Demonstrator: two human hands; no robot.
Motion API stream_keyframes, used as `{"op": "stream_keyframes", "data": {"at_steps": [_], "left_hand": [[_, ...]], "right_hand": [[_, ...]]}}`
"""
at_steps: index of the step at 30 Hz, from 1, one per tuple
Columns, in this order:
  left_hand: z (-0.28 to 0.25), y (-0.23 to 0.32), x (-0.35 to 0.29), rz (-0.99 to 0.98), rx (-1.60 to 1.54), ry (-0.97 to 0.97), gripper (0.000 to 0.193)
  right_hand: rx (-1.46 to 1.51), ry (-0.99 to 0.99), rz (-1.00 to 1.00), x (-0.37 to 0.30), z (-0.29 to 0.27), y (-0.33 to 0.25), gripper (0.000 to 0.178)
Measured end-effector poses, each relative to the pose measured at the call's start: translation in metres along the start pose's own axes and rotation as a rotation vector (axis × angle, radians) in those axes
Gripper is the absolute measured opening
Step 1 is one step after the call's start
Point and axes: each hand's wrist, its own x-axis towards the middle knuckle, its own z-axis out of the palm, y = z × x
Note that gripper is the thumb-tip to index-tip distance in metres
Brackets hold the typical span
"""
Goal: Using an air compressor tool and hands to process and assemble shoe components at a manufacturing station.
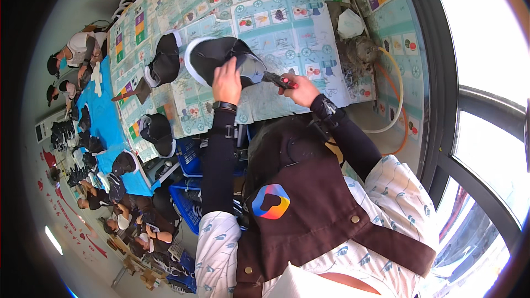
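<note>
A black shoe upper (212, 58) with a white rim lies on the patterned table cover in front of me. My left hand (227, 83) grips it at the near edge, with the fingers over its opening. My right hand (301, 91) is closed round red-handled pliers (282, 81). Their dark jaws reach left to the pale grey right end of the upper; whether they pinch it is too small to tell. Two more black shoe pieces with white rims, one upper (165, 59) and a nearer one (157, 134), are on the table to the left.
A hammer (141, 91) lies left of the upper. At the right are a dark, dusty machine part (361, 51) and hoses (401, 85) by the window. Blue crates (190, 157) stand below the table. Several people work along a blue-covered table (105, 113) at far left.
</note>
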Motion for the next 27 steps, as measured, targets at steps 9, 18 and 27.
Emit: {"op": "stream_keyframes", "data": {"at_steps": [9, 18, 27], "left_hand": [[0.004, 0.02, -0.016, -0.121, -0.32, 0.041, 0.029], [-0.001, 0.011, -0.055, -0.308, -0.411, -0.123, 0.027], [0.001, 0.021, -0.075, -0.348, -0.329, -0.117, 0.028]], "right_hand": [[-0.264, 0.153, -0.058, 0.018, 0.016, 0.023, 0.02], [-0.217, 0.053, 0.001, 0.01, 0.012, 0.024, 0.026], [-0.228, 0.085, 0.055, 0.011, 0.015, 0.026, 0.029]]}}
